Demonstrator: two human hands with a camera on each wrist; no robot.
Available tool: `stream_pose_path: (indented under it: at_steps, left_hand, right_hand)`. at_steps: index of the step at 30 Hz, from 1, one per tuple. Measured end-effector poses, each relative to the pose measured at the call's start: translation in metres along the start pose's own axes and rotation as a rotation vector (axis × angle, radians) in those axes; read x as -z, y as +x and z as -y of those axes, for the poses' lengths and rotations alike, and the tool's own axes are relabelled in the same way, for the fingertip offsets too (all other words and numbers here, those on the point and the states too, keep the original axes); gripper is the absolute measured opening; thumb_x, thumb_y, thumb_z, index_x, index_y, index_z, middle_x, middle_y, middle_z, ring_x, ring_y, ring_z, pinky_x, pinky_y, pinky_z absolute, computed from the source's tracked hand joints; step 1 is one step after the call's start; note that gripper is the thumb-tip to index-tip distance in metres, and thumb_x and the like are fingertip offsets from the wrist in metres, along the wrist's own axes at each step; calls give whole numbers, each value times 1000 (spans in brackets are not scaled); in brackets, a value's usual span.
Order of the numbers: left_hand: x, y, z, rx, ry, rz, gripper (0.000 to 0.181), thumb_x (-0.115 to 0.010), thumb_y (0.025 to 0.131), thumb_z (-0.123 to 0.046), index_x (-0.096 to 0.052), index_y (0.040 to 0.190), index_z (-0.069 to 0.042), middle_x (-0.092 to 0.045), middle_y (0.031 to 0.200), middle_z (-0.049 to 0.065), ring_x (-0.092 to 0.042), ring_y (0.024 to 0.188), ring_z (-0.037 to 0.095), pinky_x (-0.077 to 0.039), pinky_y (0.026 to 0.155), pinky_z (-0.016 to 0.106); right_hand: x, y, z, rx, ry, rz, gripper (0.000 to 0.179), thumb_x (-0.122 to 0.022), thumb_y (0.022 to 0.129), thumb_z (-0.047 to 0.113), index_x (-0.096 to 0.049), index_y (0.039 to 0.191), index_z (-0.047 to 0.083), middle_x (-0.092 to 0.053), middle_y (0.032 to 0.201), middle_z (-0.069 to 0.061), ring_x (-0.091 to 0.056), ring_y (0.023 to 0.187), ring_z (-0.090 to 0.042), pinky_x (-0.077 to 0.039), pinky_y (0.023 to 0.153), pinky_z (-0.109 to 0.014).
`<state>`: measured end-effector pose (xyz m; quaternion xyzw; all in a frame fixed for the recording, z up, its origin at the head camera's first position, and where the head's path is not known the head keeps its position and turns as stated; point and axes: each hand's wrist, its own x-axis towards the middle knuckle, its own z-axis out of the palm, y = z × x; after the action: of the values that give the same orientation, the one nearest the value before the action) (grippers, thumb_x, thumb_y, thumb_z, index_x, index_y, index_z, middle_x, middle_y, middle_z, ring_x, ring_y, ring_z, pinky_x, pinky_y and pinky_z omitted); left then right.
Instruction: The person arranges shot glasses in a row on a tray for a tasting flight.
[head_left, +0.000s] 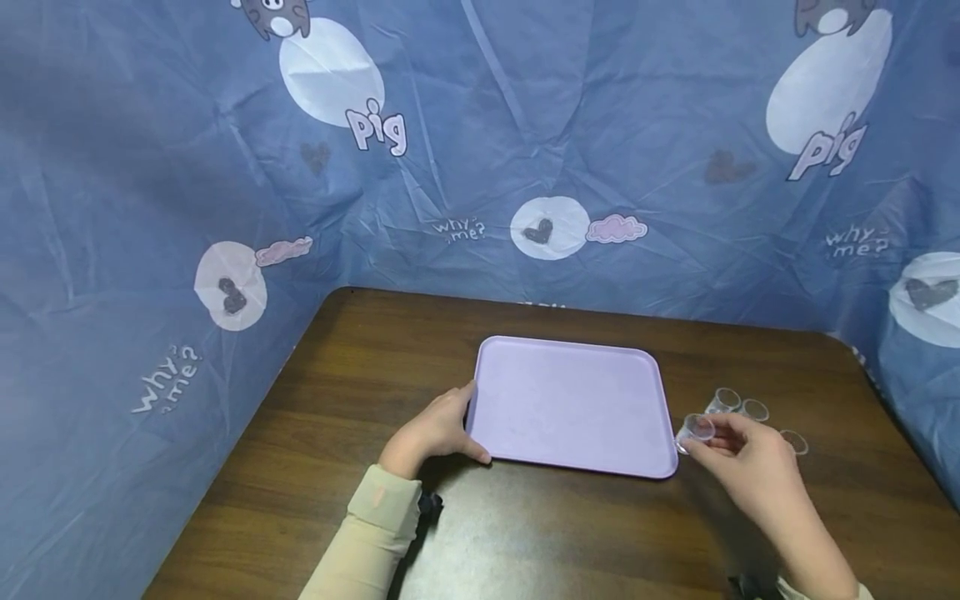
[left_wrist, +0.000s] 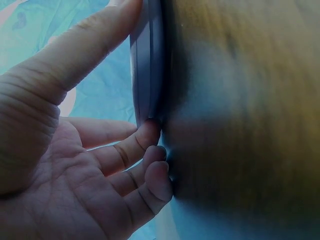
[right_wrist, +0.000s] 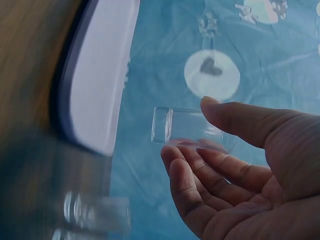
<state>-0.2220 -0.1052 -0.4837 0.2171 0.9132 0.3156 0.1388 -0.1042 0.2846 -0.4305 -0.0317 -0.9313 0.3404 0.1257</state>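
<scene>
A lilac rectangular tray (head_left: 570, 404) lies on the wooden table. My left hand (head_left: 438, 427) grips its near left corner, thumb along the front edge and fingers against the left side; the left wrist view shows curled fingertips at the rim (left_wrist: 149, 75). Just off the tray's right edge, my right hand (head_left: 753, 467) pinches a small clear shot glass (right_wrist: 187, 125) between thumb and fingers. In the head view that glass stands mouth up, slightly tilted. Behind and beside the right hand are more clear shot glasses (head_left: 726, 401), one partly hidden by the hand.
The brown wooden table (head_left: 570, 533) runs back to a blue printed cloth (head_left: 465, 167) hung behind it and along the sides. Two other glasses show at the bottom of the right wrist view, the nearer shot glass (right_wrist: 100, 211) standing below the tray's corner.
</scene>
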Motion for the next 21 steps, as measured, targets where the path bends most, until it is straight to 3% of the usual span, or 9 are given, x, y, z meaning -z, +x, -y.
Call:
stream_pose_path:
  at_steps: [16, 21]
  left_hand:
    - [1, 2, 1, -44, -28, -13, 120, -102, 58, -22, -34, 153, 7, -55, 136, 27, -53, 124, 37, -41, 105, 48]
    - [-1, 3, 3, -32, -26, -9, 119, -102, 58, -22, -35, 152, 7, -54, 139, 26, -52, 126, 37, -40, 106, 48]
  right_hand:
    - [-66, 43, 50, 50, 91, 134, 31, -88, 81, 15, -74, 103, -2, -72, 88, -6, -67, 78, -18, -56, 70, -35]
    - [-90, 55, 62, 78, 141, 172, 27, -86, 80, 10, -74, 101, -2, -72, 88, -8, -68, 79, -20, -56, 72, -38]
